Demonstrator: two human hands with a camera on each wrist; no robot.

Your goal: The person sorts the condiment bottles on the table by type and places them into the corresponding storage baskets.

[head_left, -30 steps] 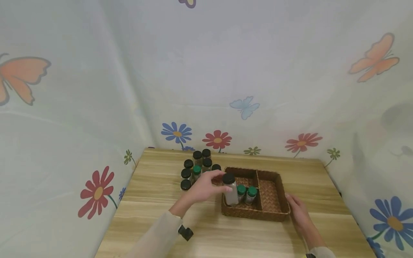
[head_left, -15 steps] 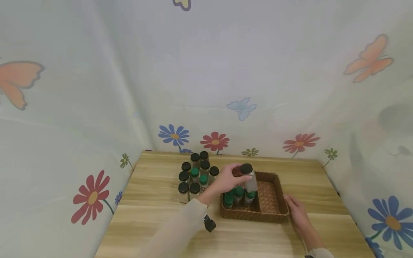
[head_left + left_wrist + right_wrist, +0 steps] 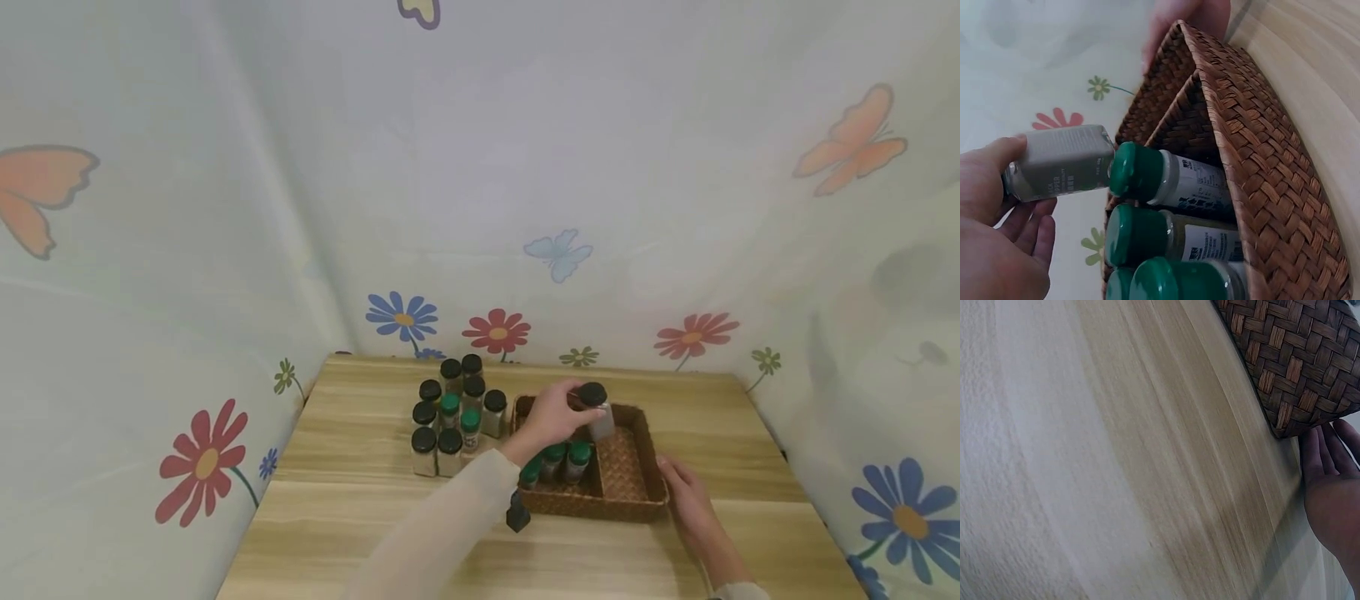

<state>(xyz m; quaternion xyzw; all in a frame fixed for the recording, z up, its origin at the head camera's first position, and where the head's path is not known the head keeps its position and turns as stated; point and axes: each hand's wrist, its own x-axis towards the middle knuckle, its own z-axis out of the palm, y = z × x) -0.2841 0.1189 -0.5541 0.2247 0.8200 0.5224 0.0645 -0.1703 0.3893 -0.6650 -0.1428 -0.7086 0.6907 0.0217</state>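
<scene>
My left hand pinches a clear spice jar with a black cap. In the left wrist view the jar lies between thumb and fingers, its base close to a green cap. The jar is above the woven basket, near the divider and the long right compartment. Several green-capped spice jars stand in the front left compartment. At the basket's right end my right hand rests against the wall; the right wrist view shows its fingers extended along the weave.
Left of the basket stands a group of spice jars on the wooden table, several with black caps and two with green caps. A patterned curtain borders the table's back and sides.
My left hand has carried the black-capped jar rightward, from over the basket's left compartment to near the right compartment. The right hand stays at the basket's right end.
</scene>
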